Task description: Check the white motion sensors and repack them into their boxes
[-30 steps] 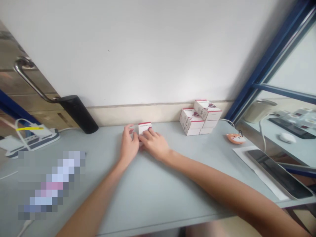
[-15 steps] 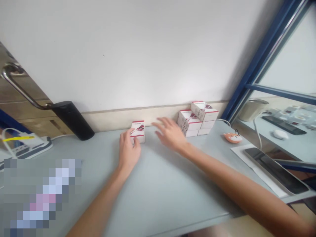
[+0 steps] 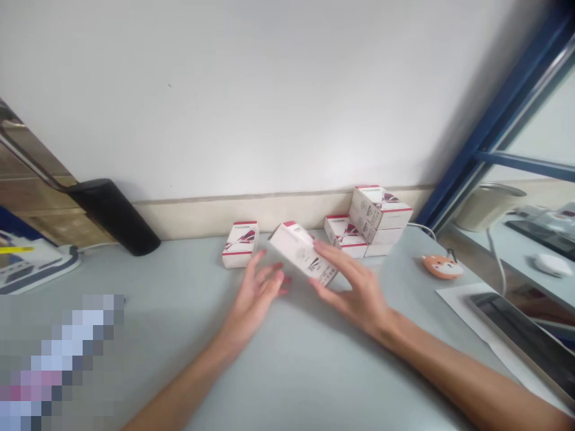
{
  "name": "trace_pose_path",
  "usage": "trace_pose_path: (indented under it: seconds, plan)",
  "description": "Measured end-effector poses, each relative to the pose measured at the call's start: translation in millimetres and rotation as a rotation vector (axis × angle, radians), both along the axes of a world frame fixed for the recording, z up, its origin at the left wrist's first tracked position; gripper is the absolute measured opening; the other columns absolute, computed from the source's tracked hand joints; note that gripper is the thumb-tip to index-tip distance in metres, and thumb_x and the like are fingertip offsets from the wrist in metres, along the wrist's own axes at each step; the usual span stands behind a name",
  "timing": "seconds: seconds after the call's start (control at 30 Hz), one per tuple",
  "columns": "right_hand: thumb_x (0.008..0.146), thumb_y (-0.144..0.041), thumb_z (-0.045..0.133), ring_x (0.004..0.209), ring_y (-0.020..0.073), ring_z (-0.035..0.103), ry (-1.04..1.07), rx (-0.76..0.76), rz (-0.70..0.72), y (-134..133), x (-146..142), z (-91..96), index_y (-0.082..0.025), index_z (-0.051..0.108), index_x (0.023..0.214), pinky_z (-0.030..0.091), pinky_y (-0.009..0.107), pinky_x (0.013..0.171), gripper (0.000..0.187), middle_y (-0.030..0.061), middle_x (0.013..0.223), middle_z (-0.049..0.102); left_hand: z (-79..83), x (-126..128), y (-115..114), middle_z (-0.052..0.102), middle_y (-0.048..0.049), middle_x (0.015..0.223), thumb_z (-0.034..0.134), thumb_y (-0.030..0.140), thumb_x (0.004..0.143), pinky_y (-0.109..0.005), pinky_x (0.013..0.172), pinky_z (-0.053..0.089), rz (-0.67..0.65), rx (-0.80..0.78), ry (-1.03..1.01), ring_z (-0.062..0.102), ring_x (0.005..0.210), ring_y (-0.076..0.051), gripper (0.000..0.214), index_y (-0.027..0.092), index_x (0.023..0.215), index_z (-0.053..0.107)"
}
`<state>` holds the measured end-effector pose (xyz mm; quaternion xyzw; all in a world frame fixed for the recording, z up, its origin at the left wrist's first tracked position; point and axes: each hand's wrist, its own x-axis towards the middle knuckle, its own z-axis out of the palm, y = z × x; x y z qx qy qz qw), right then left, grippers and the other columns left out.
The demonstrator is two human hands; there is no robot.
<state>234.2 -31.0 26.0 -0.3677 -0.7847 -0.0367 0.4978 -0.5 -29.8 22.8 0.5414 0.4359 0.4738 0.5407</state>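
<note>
Closed white-and-red carton (image 3: pixel 299 248), tilted, in the right hand (image 3: pixel 359 293); left hand (image 3: pixel 256 296) wide and empty just beside it.

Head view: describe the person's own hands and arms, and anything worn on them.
Both the left hand and the right hand are bare: no gloves, rings or watch show. The left forearm and right forearm are bare too, with no sleeve, bracelet or marking in view up to the picture's lower edge.

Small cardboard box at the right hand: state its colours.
White box with red edge; head view.
</note>
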Motion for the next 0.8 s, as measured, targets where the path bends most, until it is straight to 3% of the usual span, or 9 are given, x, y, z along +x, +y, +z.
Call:
trace_pose_path:
  seconds: [0.1, 0.2, 0.33, 0.4, 0.5, 0.57, 0.63, 0.73, 0.8]
  plan:
    - [0.092, -0.027, 0.076, 0.119, 0.0271, 0.071, 0.153, -0.183, 0.282, -20.9, -14.6, 8.2, -0.025, 0.053, 0.144, 0.064, 0.041, 0.094, 0.057, 0.0137, 0.133, 0.070, 9.1, -3.6, -7.2, 0.064, -0.0148, 0.145, 0.067, 0.061, 0.095, -0.043, 0.106, 0.058, -0.097, 0.037, -0.037, 0.068, 0.128, -0.030, 0.063, 0.025, 0.144, 0.050]
    - [0.093, -0.025, 0.073, 0.109, 0.0245, 0.070, 0.135, -0.281, 0.399, -28.2, -15.8, 11.9, -0.026, 0.052, 0.140, 0.063, 0.040, 0.091, 0.051, 0.0116, 0.123, 0.069, 14.8, -2.9, -20.5, 0.072, -0.0128, 0.130, 0.074, 0.052, 0.093, -0.040, 0.092, 0.064, -0.085, 0.181, 0.084, 0.074, 0.114, -0.029, 0.061, 0.024, 0.143, 0.053]
    - [0.095, -0.035, 0.075, 0.117, 0.0270, 0.067, 0.204, -0.205, 0.364, -26.6, -11.5, 11.7, -0.026, 0.040, 0.151, 0.061, 0.044, 0.097, 0.067, 0.0147, 0.134, 0.063, 11.4, 0.5, -28.8, 0.070, -0.0079, 0.133, 0.082, 0.032, 0.088, -0.039, 0.094, 0.063, 0.055, 0.630, 0.392, 0.073, 0.113, -0.027, 0.072, 0.034, 0.151, 0.048]
    - [0.097, -0.037, 0.073, 0.113, 0.0257, 0.068, 0.148, -0.169, 0.342, -26.5, -9.6, 13.7, -0.025, 0.047, 0.146, 0.062, 0.040, 0.092, 0.056, 0.0133, 0.128, 0.066, 8.8, 0.0, -26.5, 0.068, -0.0082, 0.136, 0.078, 0.025, 0.092, -0.039, 0.099, 0.061, 0.048, 0.822, 0.511, 0.070, 0.118, -0.026, 0.070, 0.035, 0.153, 0.046]
    - [0.107, -0.036, 0.057, 0.096, 0.0213, 0.071, 0.074, -0.136, 0.310, -29.7, -6.0, 20.9, -0.024, 0.059, 0.131, 0.060, 0.033, 0.078, 0.027, 0.0089, 0.111, 0.072, 8.8, -2.9, -20.6, 0.067, -0.0126, 0.136, 0.077, 0.021, 0.092, -0.040, 0.101, 0.060, 0.010, 0.959, 0.578, 0.069, 0.119, -0.027, 0.080, 0.030, 0.160, 0.036]
    - [0.112, -0.032, 0.042, 0.079, 0.0172, 0.068, 0.158, -0.164, 0.234, -32.7, -4.2, 26.7, -0.025, 0.064, 0.117, 0.057, 0.029, 0.068, 0.024, 0.0046, 0.094, 0.071, 12.3, -4.0, -18.6, 0.063, -0.0150, 0.139, 0.073, 0.014, 0.091, -0.043, 0.101, 0.061, -0.036, 1.083, 0.614, 0.067, 0.124, -0.029, 0.081, 0.030, 0.161, 0.035]
    - [0.114, -0.031, 0.035, 0.068, 0.0147, 0.064, 0.294, -0.255, 0.143, -34.5, -4.8, 31.9, -0.025, 0.067, 0.105, 0.053, 0.027, 0.061, 0.034, 0.0013, 0.082, 0.068, 18.3, -3.0, -19.3, 0.061, -0.0119, 0.141, 0.072, 0.008, 0.087, -0.047, 0.102, 0.062, -0.019, 1.289, 0.660, 0.064, 0.131, -0.030, 0.076, 0.037, 0.152, 0.046]
    - [0.111, -0.043, 0.045, 0.065, 0.0133, 0.059, 0.484, -0.519, 0.127, -33.3, -10.5, 37.2, -0.024, 0.068, 0.097, 0.049, 0.025, 0.057, 0.033, 0.0001, 0.079, 0.065, 28.3, 2.8, -25.1, 0.067, -0.0009, 0.131, 0.080, 0.010, 0.082, -0.046, 0.105, 0.062, 0.029, 1.597, 0.759, 0.066, 0.127, -0.026, 0.053, 0.044, 0.121, 0.066]
    - [0.104, -0.050, 0.058, 0.061, 0.0118, 0.055, 0.544, -0.786, 0.207, -31.0, -15.2, 38.7, -0.023, 0.067, 0.095, 0.045, 0.022, 0.052, 0.030, -0.0018, 0.075, 0.061, 32.1, 8.5, -31.1, 0.072, 0.0034, 0.126, 0.083, 0.012, 0.081, -0.036, 0.105, 0.061, -0.112, 1.661, 0.811, 0.070, 0.121, -0.020, 0.040, 0.040, 0.108, 0.071]
